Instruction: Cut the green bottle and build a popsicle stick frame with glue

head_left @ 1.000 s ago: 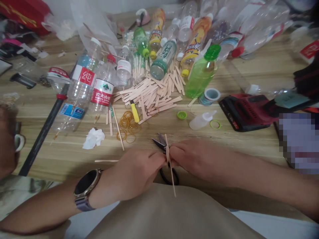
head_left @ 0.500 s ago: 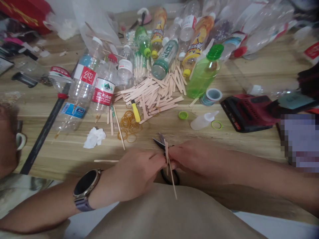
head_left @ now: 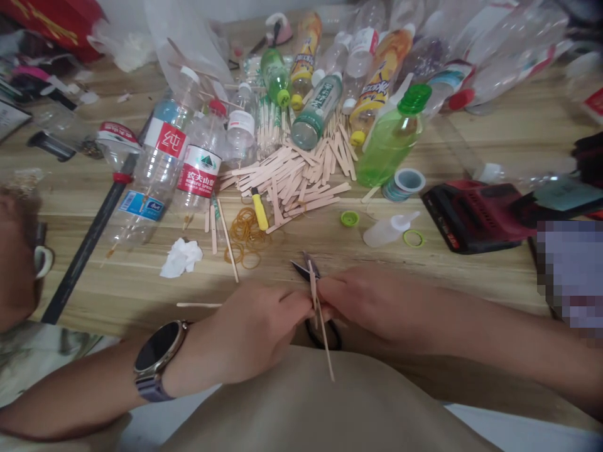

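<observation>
My left hand, with a watch on its wrist, and my right hand meet at the near edge of the wooden table. Both pinch the same thin wooden stick, which slants down toward my lap. A shorter flat stick lies against it between the fingertips. Black scissors lie on the table right behind the fingers, blades pointing away, one handle loop showing below my hands.
A heap of flat craft sticks, rubber bands, a yellow-handled tool, a crumpled tissue and a glue bottle lie ahead. Several plastic bottles crowd the back. A red power tool sits right, a black rod left.
The view has shifted slightly. My hands stay together on the stick, which has tilted only a little.
</observation>
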`<state>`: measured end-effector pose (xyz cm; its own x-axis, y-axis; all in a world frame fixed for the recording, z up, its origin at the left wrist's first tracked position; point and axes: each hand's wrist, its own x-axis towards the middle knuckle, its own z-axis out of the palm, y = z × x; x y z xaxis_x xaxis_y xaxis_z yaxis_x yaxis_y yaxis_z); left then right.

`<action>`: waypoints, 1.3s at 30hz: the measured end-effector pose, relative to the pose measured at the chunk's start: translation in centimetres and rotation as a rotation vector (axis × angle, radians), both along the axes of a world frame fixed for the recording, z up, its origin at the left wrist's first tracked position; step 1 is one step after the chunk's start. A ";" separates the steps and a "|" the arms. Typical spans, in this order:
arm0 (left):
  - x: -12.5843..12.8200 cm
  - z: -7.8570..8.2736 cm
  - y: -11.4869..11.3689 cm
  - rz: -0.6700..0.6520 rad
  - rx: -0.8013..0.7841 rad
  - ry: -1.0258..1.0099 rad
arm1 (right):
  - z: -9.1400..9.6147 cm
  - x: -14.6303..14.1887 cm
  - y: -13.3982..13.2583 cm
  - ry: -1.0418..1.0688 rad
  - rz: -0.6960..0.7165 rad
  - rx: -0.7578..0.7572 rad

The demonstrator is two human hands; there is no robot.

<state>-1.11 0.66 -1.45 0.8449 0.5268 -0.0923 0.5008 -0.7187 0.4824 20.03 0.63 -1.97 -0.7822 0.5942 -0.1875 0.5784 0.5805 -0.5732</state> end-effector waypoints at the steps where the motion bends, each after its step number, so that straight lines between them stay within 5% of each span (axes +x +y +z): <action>1: 0.0 0.0 0.0 0.004 0.005 -0.008 | -0.1 0.0 0.0 0.017 -0.013 0.020; 20: -0.2 0.0 -0.2 0.005 0.075 -0.064 | 0.8 -0.6 0.2 -0.058 0.008 0.062; 30: 1.1 2.2 0.4 -0.057 0.064 0.071 | -1.7 1.4 -1.6 0.413 -0.159 0.019; 39: 0.9 2.5 0.3 0.026 0.101 0.067 | -1.8 0.7 -2.2 0.598 -0.288 0.018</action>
<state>-0.18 0.93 1.00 0.8245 0.5580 -0.0938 0.5488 -0.7480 0.3732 20.77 -1.54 -3.79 -0.5576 0.7944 0.2410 0.2974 0.4622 -0.8354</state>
